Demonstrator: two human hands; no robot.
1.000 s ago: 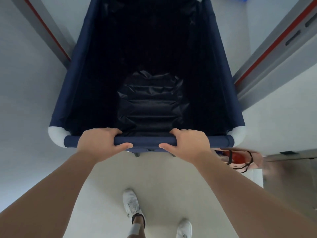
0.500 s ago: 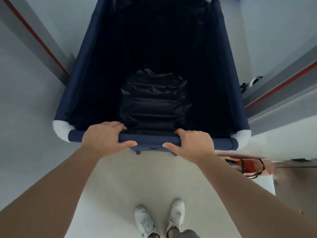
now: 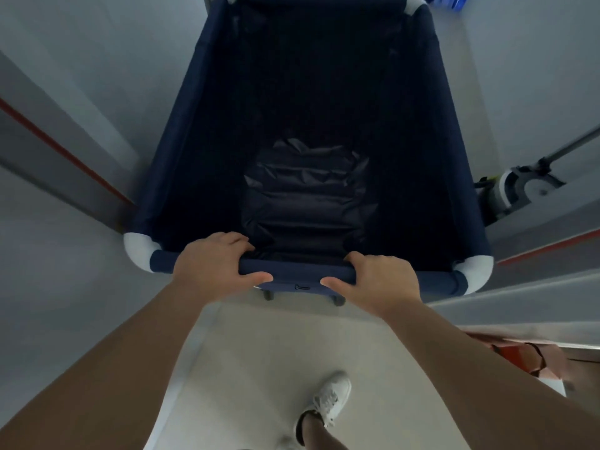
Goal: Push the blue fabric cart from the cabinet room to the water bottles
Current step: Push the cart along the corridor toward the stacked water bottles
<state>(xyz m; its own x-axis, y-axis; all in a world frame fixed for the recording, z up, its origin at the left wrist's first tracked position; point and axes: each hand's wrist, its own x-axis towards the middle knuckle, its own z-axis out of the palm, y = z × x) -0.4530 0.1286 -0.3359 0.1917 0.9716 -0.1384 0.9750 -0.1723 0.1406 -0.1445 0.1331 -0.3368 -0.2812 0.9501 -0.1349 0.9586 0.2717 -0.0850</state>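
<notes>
- The blue cart stands right in front of you, between grey door frames with red stripes.
- A dark crumpled bag lies in its bottom.
- Your left hand and right hand each wrap their fingers around the near rail.
- One white shoe steps on the pale floor.

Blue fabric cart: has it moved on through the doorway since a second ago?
Yes. The blue fabric cart has rolled forward: the red-striped door frame on the left now sits level with its near corner, and a grey machine has appeared beside it.
</notes>
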